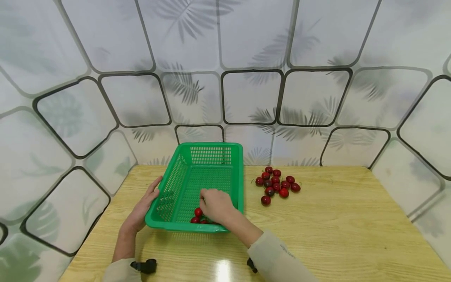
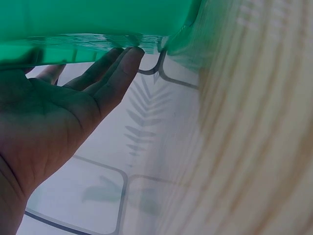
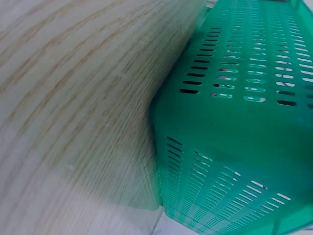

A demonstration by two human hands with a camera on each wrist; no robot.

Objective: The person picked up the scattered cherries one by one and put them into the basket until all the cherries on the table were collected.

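Note:
A green plastic basket (image 1: 194, 227) with slotted walls stands on the table, and several red cherries (image 1: 195, 220) lie in its near end. My left hand (image 1: 145, 205) rests along the basket's left side, fingers straight. From the left wrist view, the palm and fingers (image 2: 110, 78) show just below the green rim. My right hand (image 1: 219, 205) reaches over the near right rim into the basket, fingers pointing down close beside the cherries. Its fingertips are partly hidden, and I cannot tell whether they hold a cherry. The basket's slotted wall (image 3: 230, 117) blocks that hand from the right wrist view.
A loose group of dark red cherries (image 1: 275, 181), some with stems, lies on the wooden table (image 1: 334, 227) right of the basket. A patterned white backdrop (image 1: 251, 98) with leaf prints rises behind and at both sides of the table.

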